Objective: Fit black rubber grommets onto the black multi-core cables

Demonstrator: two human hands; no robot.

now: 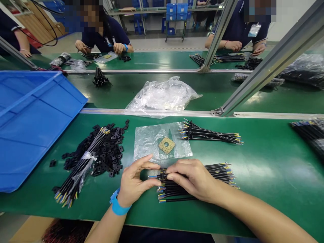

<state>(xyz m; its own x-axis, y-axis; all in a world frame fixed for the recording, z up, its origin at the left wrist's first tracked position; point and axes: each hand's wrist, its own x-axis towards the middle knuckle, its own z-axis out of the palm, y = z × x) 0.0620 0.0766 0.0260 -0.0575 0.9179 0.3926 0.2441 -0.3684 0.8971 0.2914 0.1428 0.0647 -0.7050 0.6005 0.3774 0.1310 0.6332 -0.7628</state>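
My right hand (pixel 191 177) is closed in a pinch on a black cable (pixel 153 177) with bared coloured wire ends. A small black clip (pixel 162 176) sits around that cable near its left end, close to the right fingertips. My left hand (pixel 138 179), with a blue wristband, curves around the cable end, thumb and fingers apart; whether its fingertips touch the clip I cannot tell. Beneath my right hand lies a row of black cables (pixel 220 173). Behind it is another cable bunch (pixel 212 132) with black clips at its left ends.
A tied cable bundle (pixel 82 162) lies on a pile of black clips (pixel 110 152). A tan square plate (pixel 166 145) rests on a clear bag (pixel 144 138). The blue bin (pixel 37 125) slants at left; a metal post (pixel 268 64) rises at right. Co-workers sit opposite.
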